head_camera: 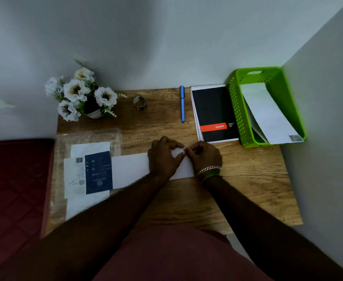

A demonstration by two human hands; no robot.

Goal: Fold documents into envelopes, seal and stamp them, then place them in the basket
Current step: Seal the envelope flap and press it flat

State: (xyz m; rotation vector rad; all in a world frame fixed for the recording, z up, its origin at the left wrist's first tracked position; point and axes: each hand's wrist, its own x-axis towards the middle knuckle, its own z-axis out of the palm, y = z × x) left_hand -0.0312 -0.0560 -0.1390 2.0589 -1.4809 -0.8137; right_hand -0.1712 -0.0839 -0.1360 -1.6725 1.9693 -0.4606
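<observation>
Two hands on one white envelope [132, 169] lying flat on the wooden table [247, 179], near the middle. Left hand [163, 159] rests on it with fingers curled, tips at the top edge; right hand [204, 156] does the same, fingers pinched at that edge right beside the left ones, but what exactly they pinch is too small to tell. Right wrist carries bracelets [209, 170]. Left of the envelope: one clear plastic sleeve [89, 136] with a stack of printed papers [89, 171] on it, one dark blue sheet on top. Further back, right side: one black spiral pad [213, 110], touching one green basket [235, 106] in the corner. Basket holds at least two white envelopes [268, 114] leaning inside, top one with a stamp at its near corner. Back row: one blue pen [182, 103], one tape roll [139, 102], one pot of white flowers [81, 94].
</observation>
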